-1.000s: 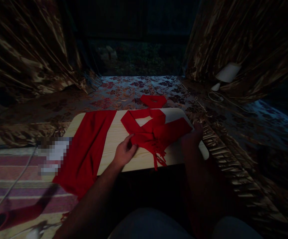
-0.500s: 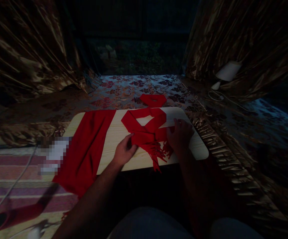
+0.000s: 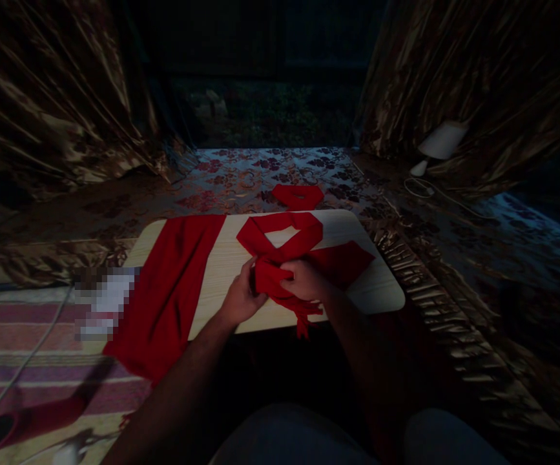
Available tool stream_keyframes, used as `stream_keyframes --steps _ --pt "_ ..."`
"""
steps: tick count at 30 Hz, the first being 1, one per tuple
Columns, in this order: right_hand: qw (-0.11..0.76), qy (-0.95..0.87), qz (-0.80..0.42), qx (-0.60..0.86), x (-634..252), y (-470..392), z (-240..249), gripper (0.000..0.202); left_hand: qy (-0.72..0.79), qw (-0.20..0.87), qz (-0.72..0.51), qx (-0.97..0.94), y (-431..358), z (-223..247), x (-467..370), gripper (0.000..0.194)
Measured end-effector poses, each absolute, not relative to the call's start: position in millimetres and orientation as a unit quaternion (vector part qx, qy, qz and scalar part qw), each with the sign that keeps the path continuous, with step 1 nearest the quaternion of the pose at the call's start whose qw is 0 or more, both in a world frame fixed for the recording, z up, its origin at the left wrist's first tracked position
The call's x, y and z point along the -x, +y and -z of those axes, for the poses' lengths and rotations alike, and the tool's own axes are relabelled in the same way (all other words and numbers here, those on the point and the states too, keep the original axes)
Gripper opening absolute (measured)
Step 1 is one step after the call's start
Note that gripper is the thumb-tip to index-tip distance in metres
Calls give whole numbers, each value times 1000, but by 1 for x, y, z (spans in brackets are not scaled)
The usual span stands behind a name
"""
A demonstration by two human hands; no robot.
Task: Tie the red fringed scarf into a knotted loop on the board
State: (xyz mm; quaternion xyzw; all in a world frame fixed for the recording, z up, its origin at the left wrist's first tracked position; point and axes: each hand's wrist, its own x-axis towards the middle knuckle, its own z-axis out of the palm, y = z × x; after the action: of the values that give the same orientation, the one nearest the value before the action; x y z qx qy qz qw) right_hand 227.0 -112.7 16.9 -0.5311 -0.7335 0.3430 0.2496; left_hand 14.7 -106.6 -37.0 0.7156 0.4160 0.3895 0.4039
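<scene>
Head: right hand (image 3: 303, 281) grips looped scarf (image 3: 272, 274) (left hand (image 3: 245, 296) touching).

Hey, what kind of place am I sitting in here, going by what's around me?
Probably a room in a home, perhaps a bedroom: heavy drapes frame a dark window, a small lamp stands at right, and a striped cover lies at left.

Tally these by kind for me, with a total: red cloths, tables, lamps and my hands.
Red cloths: 3 (draped cloth, handled cloth, far cloth)
Table: 1
Lamp: 1
Hands: 2 (left hand, right hand)
Total: 7
</scene>
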Motion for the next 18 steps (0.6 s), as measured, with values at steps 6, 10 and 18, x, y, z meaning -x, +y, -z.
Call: stream_keyframes --steps 6,10,18 --pt "260 -715 -462 456 -236 -119 -24 3 380 352 -365 -774 -106 30 -15 100" --pt "266 -714 -452 465 -238 -122 -25 15 383 346 -372 -772 -105 32 -15 100" --pt "296 -785 -339 425 -223 -121 -26 24 366 386 -359 -767 -106 28 -11 95"
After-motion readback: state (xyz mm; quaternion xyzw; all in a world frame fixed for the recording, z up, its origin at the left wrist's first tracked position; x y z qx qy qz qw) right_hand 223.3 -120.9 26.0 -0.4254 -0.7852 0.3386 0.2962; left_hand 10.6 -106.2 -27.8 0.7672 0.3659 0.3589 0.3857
